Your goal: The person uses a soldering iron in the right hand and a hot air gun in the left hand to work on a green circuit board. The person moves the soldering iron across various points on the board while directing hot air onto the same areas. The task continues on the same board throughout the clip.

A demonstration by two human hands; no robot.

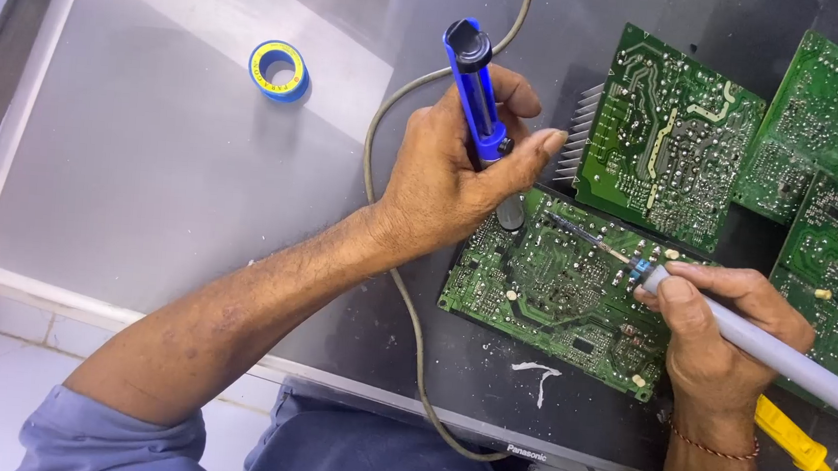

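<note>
- Left hand (452, 184) fingers clenched round a blue desoldering pump (476, 92), held upright, tip down at the green circuit board (552, 294).
- Right hand (717, 330) fingers grip a grey soldering iron (774, 354) — tip resting on the same board.
- Board lies flat on the dark worktop (383, 331); more boards (672, 135) just beyond.
- Blue-yellow tape roll (279, 70) well apart, left.

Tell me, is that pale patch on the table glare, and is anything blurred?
Head view: yes, soft glare whitens the glossy table around the tape roll; the circuit board, left hand and right hand look sharp, with edges bending slightly from lens distortion.
</note>
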